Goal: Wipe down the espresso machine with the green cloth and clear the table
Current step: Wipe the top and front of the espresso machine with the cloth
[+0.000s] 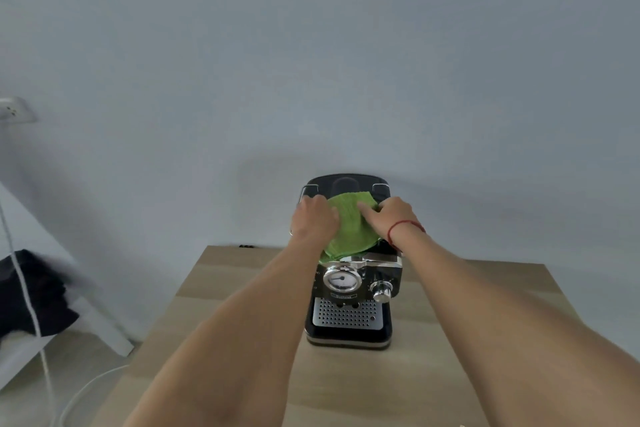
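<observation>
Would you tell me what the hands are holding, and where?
The green cloth on the espresso machine's top: left hand on its left edge, right hand on its right edge. Whether they grip or merely press cannot be told.
</observation>
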A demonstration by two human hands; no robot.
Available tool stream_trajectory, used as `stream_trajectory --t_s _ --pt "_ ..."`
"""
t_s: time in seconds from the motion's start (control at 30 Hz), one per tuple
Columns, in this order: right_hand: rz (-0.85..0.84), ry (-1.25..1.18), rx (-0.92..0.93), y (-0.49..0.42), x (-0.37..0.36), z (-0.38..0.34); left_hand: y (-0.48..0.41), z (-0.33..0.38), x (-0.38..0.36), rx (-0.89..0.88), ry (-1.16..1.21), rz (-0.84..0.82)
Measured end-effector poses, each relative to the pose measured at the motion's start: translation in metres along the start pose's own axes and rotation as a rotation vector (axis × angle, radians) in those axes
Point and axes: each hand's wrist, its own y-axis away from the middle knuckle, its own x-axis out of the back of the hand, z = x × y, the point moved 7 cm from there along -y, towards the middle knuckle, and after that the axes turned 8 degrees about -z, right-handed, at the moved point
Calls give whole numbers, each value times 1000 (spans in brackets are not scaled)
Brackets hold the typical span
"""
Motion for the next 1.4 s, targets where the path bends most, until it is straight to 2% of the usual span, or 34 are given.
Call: stream_trajectory --t_s 0.13,0.27,0.33,0.43,0.57,0.67,0.73,0.83,0.93,1.07,1.23,1.4 --pt "37 -49 -89 -2 -1 -1 -4 3 10 63 -209 13" --pt "28 -123 -179 4 -5 11 -6 4 15 79 -239 -79" --pt "2 -121 -207 13 -3 13 -2 4 11 97 -205 -131" --pt "-37 -76 -217 22 0 17 -1 -3 3 141 -32 -202" --pt "-47 31 -133 37 -4 8 15 -3 -2 100 37 -170" --pt "55 158 38 54 -1 -10 34 4 1 18 -156 -122" --pt "155 111 120 69 8 -19 49 11 9 -57 -225 -29" --pt "171 -145 172 91 17 -22 75 13 24 -108 -90 122" --pt "141 -397 161 113 16 -19 99 2 34 -77 140 146" --pt "83 -562 126 142 -10 -7 127 -26 20 -14 404 82" --pt "6 -663 -37 174 -73 29 158 -76 -32 95 513 -5" --pt "-58 -624 -182 204 -145 78 193 -132 -110 238 599 -169"
